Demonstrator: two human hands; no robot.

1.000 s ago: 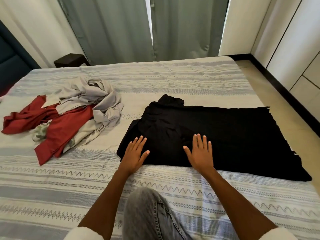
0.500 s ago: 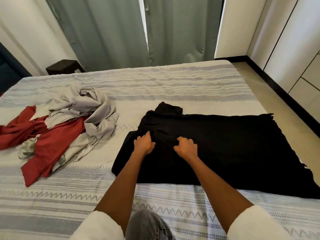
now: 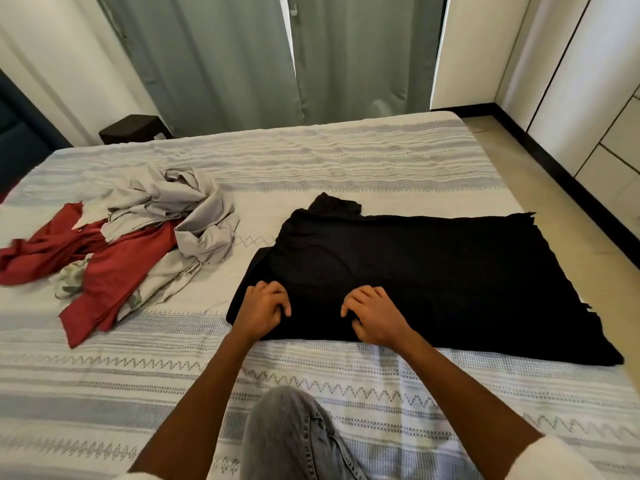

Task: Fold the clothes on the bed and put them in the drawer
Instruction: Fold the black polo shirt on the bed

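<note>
Head view, sole camera.

Black garment [image 3: 433, 271]: spread flat on the bed [image 3: 346, 161], toward its right side, with the right end close to the mattress edge. Near edge runs straight across in front of the person.

Left hand [image 3: 261, 311]: fingers curled onto the garment's near left part. Grip appears to bunch the cloth; a true pinch cannot be confirmed.

Right hand [image 3: 375, 315]: fingers likewise curled onto the near edge, just beside the left. Placement suggests both are gathering fabric, probably to start a fold.

Grey garment [image 3: 173, 206] and red garment [image 3: 114, 271]: a crumpled heap to the left, overlapping each other, apart from the black piece. Judged unfolded, awaiting their turn.

Open room: bare bedspread beyond the black garment and in the strip between it and the heap; little margin at right, where floor [image 3: 554, 202] begins.

Drawer: none identifiable; white cabinet panels [image 3: 595, 98] stand at right.
</note>
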